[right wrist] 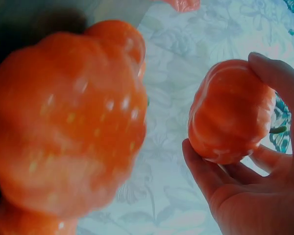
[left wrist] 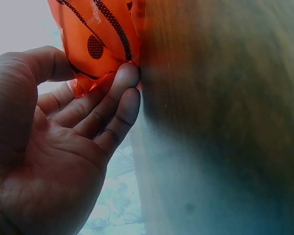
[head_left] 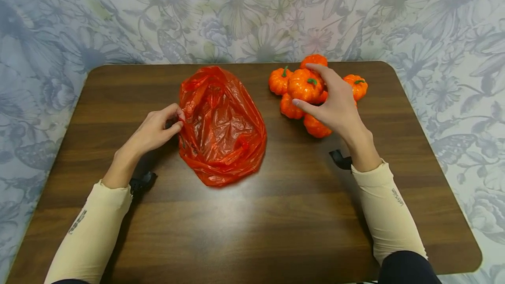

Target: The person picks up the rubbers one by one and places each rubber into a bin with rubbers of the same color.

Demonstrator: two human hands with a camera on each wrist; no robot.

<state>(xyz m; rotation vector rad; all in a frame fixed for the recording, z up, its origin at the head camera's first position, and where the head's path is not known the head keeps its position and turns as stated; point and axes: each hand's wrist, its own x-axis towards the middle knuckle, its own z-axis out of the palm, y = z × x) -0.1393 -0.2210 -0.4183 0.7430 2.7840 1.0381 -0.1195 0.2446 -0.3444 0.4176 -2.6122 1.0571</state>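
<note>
A red plastic bag (head_left: 225, 128) lies on the table with its mouth spread open and upward. My left hand (head_left: 155, 130) pinches the bag's left rim between thumb and fingers; the left wrist view shows dark printing on the gripped plastic (left wrist: 99, 36). On the right, my right hand (head_left: 340, 103) holds a small orange toy pumpkin (head_left: 304, 86) with a green stem, thumb on one side and fingers on the other. In the right wrist view this pumpkin (right wrist: 230, 115) appears lifted, apart from the large blurred pumpkin (right wrist: 68, 122) nearby. My right hand partly hides the pumpkins beneath.
Several more pumpkins cluster around and under the right hand, among them one at the left (head_left: 279, 81), one in front (head_left: 317, 127) and one at the right (head_left: 357, 86). The brown wooden table (head_left: 244, 231) ends at a flower-patterned wall (head_left: 244, 16).
</note>
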